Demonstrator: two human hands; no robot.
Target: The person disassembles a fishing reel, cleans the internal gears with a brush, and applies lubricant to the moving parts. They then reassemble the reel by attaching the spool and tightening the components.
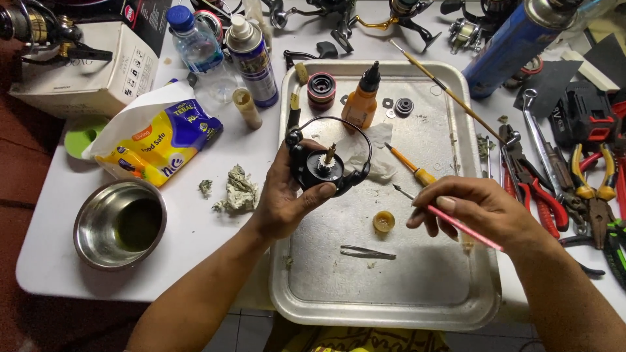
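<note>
Nearest the camera, two bare forearms rose from the bottom edge over a metal tray (450,296) on the white table (195,228). The left hand (283,195) was closed around a black fishing reel body (324,166), fingers behind it and thumb pressed on its lower front, holding it above the tray's left part with the shaft and a pale gear facing up. A thin wire bail arched over the reel. The right hand (479,208) lay well right of the reel, pinching a slim red-handled brush (450,220) between thumb and fingertips; the fine tip pointed left toward the reel but stood apart from it, just above a small yellow cap (384,221). The wrist was bent, knuckles up.

On the tray lay tweezers (367,252), crumpled white tissue (365,153), an orange-handled tool (409,166), an orange dropper bottle (362,101) and a black-and-red spool (321,90). To the left of the tray sat a steel bowl (119,225); to the right, pliers (593,176).

The left palm hid the reel's far side, the brush handle's end vanished behind the right hand, and both elbows were cut off by the frame.
</note>
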